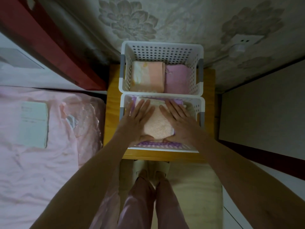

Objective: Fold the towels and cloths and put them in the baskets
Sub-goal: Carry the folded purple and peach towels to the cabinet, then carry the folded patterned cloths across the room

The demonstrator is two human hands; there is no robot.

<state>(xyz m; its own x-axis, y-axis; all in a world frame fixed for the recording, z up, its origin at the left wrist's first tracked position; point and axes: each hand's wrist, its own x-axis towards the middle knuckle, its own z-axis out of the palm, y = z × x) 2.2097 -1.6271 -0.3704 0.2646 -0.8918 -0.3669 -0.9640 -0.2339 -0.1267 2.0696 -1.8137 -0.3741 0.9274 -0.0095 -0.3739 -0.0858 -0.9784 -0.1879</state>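
peach folded towel lies atop purple cloth in near white basket; far basket holds 2 folded towels.

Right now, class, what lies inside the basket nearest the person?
In the near basket, a folded peach towel lies on purple cloth, with both hands, left and right, pressed flat on it. Anything deeper is covered.
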